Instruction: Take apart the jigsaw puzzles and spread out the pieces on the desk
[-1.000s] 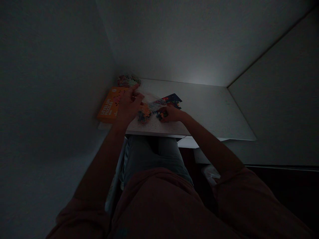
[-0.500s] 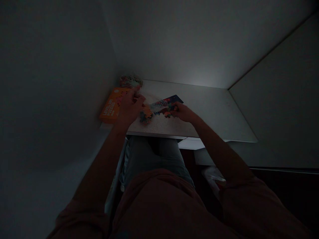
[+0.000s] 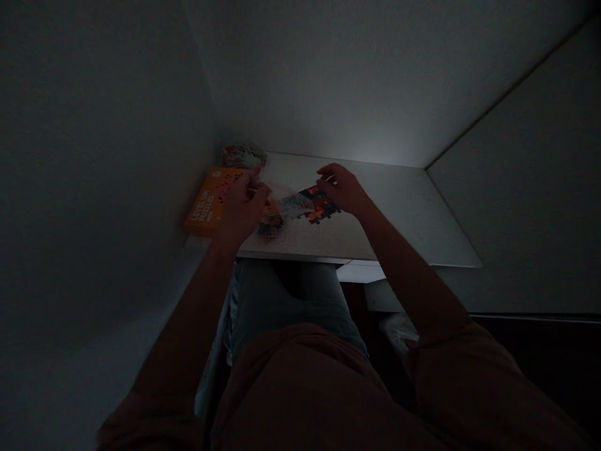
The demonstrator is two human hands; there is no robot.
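The scene is very dark. My left hand (image 3: 241,205) is closed on the edge of a clear plastic bag (image 3: 287,202) that holds puzzle pieces; loose coloured pieces (image 3: 270,227) lie just under it on the white table (image 3: 404,213). My right hand (image 3: 342,186) hovers above a partly joined dark blue puzzle (image 3: 319,207), its fingers pinched together on something small that I cannot make out.
An orange puzzle box (image 3: 210,200) lies at the table's left edge against the wall. A second bag of pieces (image 3: 243,154) sits at the back left corner. Walls close in on the left and right. My lap is below the table's near edge.
My right hand has lifted from the pieces near the table's front and moved back and up over the joined puzzle. My left hand has stayed on the bag.
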